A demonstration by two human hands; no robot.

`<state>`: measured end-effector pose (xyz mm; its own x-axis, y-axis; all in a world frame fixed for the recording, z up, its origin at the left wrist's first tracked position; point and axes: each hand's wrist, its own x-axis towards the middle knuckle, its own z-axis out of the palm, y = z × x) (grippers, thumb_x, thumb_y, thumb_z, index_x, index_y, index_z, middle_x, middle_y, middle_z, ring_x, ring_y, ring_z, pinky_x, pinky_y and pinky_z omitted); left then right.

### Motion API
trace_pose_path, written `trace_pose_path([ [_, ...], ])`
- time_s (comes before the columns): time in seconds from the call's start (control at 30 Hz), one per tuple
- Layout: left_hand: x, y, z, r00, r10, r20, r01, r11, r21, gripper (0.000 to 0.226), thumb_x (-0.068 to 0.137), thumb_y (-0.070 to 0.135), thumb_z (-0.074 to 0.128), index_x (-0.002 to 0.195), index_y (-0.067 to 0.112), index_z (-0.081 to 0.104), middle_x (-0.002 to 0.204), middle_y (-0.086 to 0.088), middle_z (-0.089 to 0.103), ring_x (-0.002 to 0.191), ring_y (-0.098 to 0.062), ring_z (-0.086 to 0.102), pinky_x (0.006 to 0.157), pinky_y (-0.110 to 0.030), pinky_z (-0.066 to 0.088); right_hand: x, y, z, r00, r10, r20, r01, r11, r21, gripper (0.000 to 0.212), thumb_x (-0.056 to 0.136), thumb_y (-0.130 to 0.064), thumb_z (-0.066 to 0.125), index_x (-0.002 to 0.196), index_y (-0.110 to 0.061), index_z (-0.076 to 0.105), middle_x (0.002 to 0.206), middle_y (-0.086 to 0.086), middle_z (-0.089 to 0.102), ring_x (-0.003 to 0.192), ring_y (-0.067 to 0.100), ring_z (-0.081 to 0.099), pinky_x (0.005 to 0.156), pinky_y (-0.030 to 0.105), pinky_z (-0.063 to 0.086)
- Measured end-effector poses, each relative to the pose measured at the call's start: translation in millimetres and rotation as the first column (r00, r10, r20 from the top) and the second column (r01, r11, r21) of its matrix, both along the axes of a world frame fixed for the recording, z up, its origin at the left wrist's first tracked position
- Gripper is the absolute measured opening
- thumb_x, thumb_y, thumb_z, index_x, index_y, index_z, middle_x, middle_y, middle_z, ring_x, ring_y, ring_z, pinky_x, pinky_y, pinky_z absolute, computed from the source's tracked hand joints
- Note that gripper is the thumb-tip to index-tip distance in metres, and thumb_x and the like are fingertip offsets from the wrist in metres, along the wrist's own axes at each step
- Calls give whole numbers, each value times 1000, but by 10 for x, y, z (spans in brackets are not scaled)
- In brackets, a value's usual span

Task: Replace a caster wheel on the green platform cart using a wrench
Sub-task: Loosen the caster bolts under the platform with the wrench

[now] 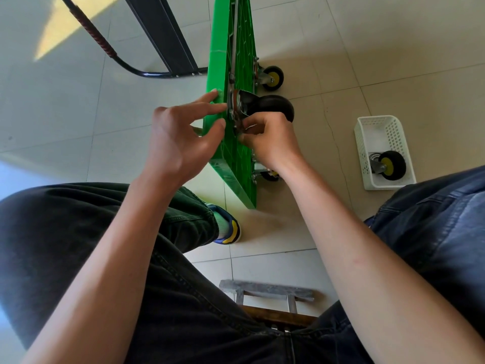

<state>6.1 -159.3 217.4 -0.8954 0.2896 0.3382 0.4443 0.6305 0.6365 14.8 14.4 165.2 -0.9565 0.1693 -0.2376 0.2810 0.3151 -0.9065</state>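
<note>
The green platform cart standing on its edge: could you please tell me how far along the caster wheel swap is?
Apparently done: a yellow-hubbed caster wheel lies in the white perforated basket, and an all-black caster wheel sits against the green platform cart. In hand: the right hand pinches something small at its mounting plate; the left hand steadies the edge. Left: wrench tightening; no wrench is visible.

Tiled-floor (301, 38) indoor room, maybe a workshop

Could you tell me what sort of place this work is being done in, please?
Probably an indoor room used as a makeshift repair spot: a tiled floor, the cart stood on edge, and a white basket holding a spare caster.
</note>
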Motion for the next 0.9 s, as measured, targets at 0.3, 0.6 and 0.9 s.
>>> trace_pose_path([
  [0.3, 5, 7, 7, 1000, 22, 13, -21, 1000, -8, 27, 88, 26, 67, 113, 25, 78, 131, 1, 68, 82, -34, 76, 64, -44, 62, 19, 72, -81, 998, -18, -63, 23, 996, 82, 31, 87, -12, 79, 118, -14, 75, 105, -1, 72, 95, 11, 63, 85, 23, 48],
  [0.6, 15, 26, 12, 999, 40, 26, -41, 999, 31, 28, 88, 22, 67, 114, 20, 78, 130, 0, 69, 99, 1, 72, 71, -37, 63, 109, 163, 61, 978, 85, 189, 20, 868, -497, 27, 89, -10, 77, 114, -3, 69, 97, 14, 75, 71, 33, 76, 61, 41, 63],
  [0.9, 13, 12, -2, 1000, 28, 10, -29, 999, 41, 27, 88, 20, 68, 113, 19, 79, 130, -2, 69, 99, 6, 70, 68, -37, 63, 169, 216, -69, 919, 145, 366, 91, 826, -556, 17, 92, -10, 73, 106, -1, 68, 81, 13, 72, 60, 27, 72, 53, 38, 62],
])
